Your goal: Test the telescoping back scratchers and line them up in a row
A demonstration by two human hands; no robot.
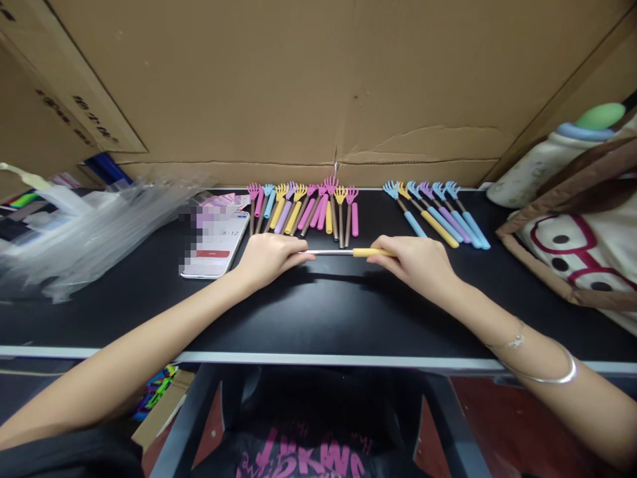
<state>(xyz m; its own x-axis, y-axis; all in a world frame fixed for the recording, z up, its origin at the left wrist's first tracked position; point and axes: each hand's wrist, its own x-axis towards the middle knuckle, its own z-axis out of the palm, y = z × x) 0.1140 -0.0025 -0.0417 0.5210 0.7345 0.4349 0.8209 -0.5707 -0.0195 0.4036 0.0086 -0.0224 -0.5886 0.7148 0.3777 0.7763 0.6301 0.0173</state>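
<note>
I hold a telescopic back scratcher (332, 252) level over the black table (318, 312). Its silver rod is drawn out between my hands. My left hand (269, 257) is closed over the rod's left end, which hides the claw. My right hand (415, 262) grips the yellow handle. Behind my hands lies a row of several collapsed scratchers (303, 209) in pink, blue, yellow and purple, claws pointing away. A second row (438, 212) of blue, yellow and purple ones lies at the back right.
A phone (216, 242) lies left of my left hand. Clear plastic bags (94, 226) are heaped at the far left. A tote bag (577, 245) and a bottle (547, 156) stand at the right. Cardboard sheets (318, 86) wall in the back.
</note>
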